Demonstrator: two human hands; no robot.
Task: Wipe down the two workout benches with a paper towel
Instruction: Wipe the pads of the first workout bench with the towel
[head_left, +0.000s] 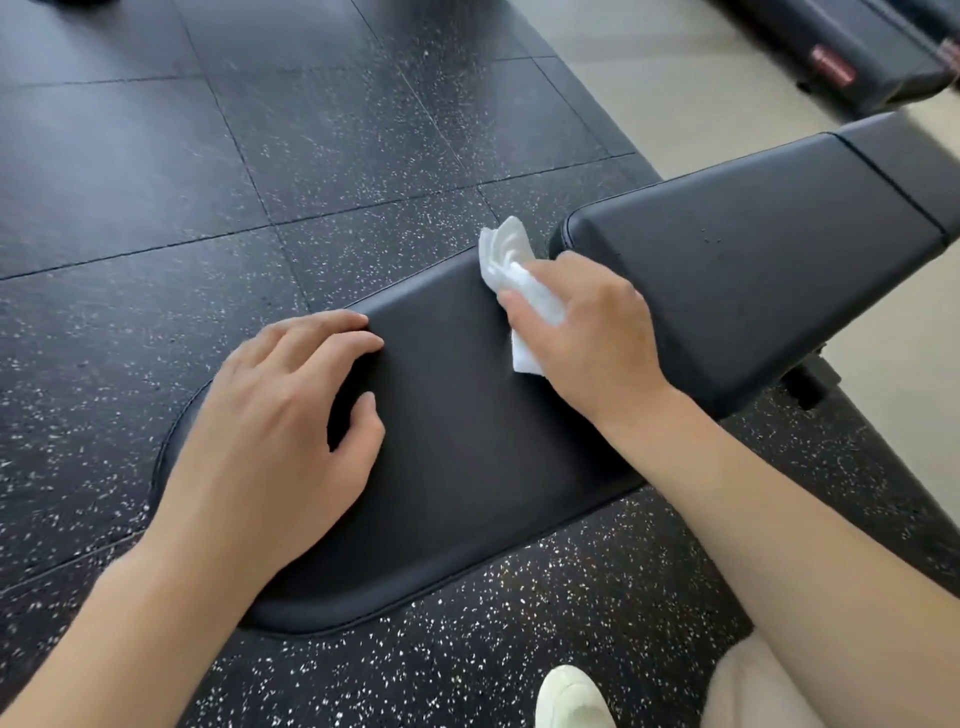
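We look down on a black rubber floor (291, 156) of square tiles flecked with white, which gives way to a pale, smooth floor (649, 67) at the upper right. A black padded bench seat (457, 441) lies across the middle of our view, and its long back pad (753, 249) runs on from it toward the upper right. Our left hand (280, 431) rests on the seat's left edge, fingers loosely bent over the rim, holding nothing. Our right hand (587, 332) grips a crumpled white paper towel (511, 270) and presses it on the seat's far end, just beside the gap before the back pad; the towel sticks out past the fingers toward the floor. At the top right stands dark equipment (852, 57) bearing a red label (834, 65), its writing too blurred to read. A pale shoe (571, 699) shows at the bottom.
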